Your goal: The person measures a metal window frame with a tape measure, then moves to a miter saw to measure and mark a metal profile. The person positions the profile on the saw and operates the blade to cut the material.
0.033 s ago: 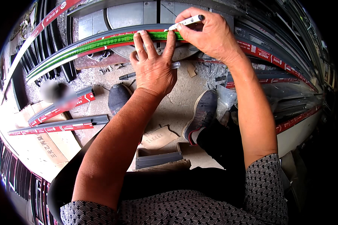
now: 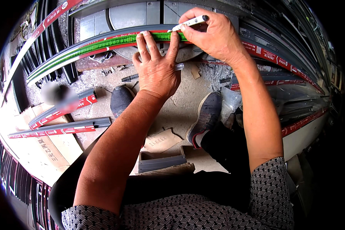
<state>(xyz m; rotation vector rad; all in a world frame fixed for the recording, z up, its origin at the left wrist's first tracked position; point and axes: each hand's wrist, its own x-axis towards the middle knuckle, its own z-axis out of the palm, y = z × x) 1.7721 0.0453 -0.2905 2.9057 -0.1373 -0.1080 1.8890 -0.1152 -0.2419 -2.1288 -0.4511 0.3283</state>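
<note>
A white marker pen (image 2: 191, 23) with a black end is pinched in my right hand (image 2: 216, 36), its tip at the edge of a green tape measure blade (image 2: 119, 39). The blade lies along a long grey profile strip (image 2: 92, 36) covered in red and white film. My left hand (image 2: 157, 69) presses the blade onto the strip with spread fingers, the index fingertip just below the pen tip; its thumb is hidden. Beside the left hand a dark slim rod (image 2: 130, 78) shows on one side and a clear tube end (image 2: 179, 66) on the other; I cannot tell whether they join.
Behind the strip is a grey metal machine bed (image 2: 134, 17) with a slot. Short profile pieces (image 2: 61, 129) lie on cardboard (image 2: 57, 149) at left. More long profiles (image 2: 272, 57) run off to the right. My shoes (image 2: 209, 113) stand near cardboard scraps and a grey box (image 2: 163, 163).
</note>
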